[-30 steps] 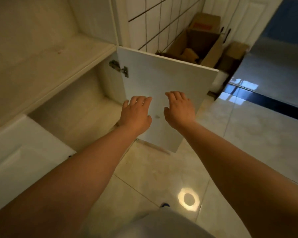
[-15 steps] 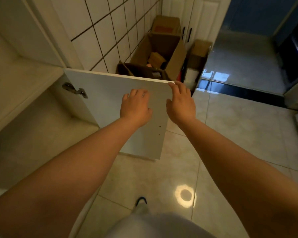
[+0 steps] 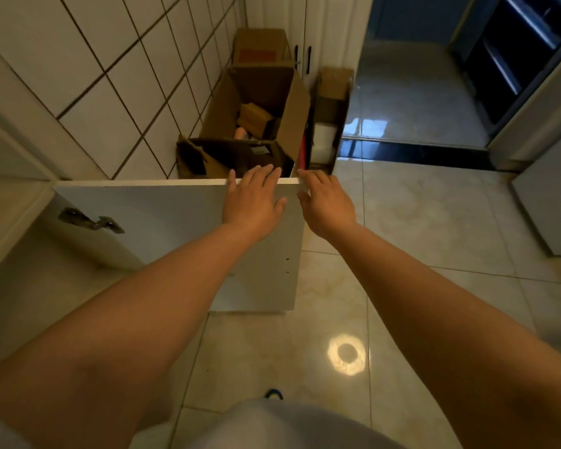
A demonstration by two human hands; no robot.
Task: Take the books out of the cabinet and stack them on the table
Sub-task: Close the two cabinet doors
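Observation:
A white cabinet door (image 3: 162,215) stands swung wide, with its metal hinge (image 3: 89,221) at the left. My left hand (image 3: 253,199) lies flat on the door's inner face, fingers over its top edge. My right hand (image 3: 326,202) touches the door's top outer corner with fingers spread. The cabinet's inside (image 3: 39,286) at the lower left shows only a bare pale floor. No books and no table are in view.
Open cardboard boxes (image 3: 253,124) stand against the tiled wall (image 3: 110,76) just behind the door. Glossy floor tiles (image 3: 418,254) spread to the right. A dark threshold (image 3: 418,152) leads to another room. A white unit (image 3: 551,205) stands at the right edge.
The view has swung right, away from the cabinet's inside. Both hands slid from the door's middle up to its top edge and outer corner as the door swung wider.

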